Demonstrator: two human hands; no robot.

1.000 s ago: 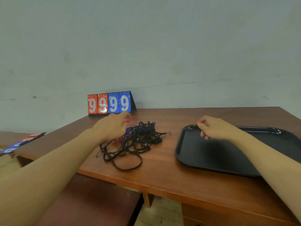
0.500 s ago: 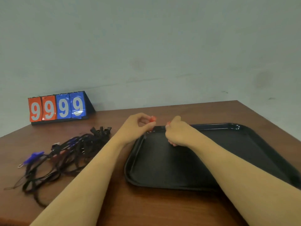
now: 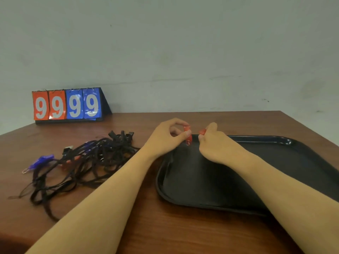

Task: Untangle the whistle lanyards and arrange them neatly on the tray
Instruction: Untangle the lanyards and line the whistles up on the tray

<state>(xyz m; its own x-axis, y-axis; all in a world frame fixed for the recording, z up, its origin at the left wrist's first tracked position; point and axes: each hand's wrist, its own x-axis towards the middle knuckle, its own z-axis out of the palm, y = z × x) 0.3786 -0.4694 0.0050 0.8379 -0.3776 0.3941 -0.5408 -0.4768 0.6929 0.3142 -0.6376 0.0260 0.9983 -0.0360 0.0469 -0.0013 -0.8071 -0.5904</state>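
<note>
1. Whistle lanyards [image 3: 82, 162] lie in a dark knotted heap on the wooden table [image 3: 165, 231], left of the black tray [image 3: 275, 142] and apart from it. A blue whistle [image 3: 43, 160] with a small ring sticks out at the heap's left edge, and black clips bunch at its far side.

2. Two red whistles are up over the tray's far left corner. The left hand [image 3: 165, 139] pinches one red whistle [image 3: 188, 135] between thumb and fingertips, its metal ring hanging below. The right hand [image 3: 214, 145] has its fingers curled round a second red piece [image 3: 202, 132], only a sliver of which shows. I cannot make out any cord running from either one.

3. Risk, as I judge it: if a cord does trail from these back to the heap, pulling the hands apart could tighten a knot or drag the whole bundle across the table.

4. Both grips are small fingertip pinches, so a snag could pop a whistle loose and send it skidding on the tray or off the table's edge.

5. Nothing lies on the tray yet; laying the pieces down carelessly could let loose loops cross again.

6. A flip scoreboard [image 3: 67, 105] reading 9999 stands at the table's back, well clear of the hands.
</note>
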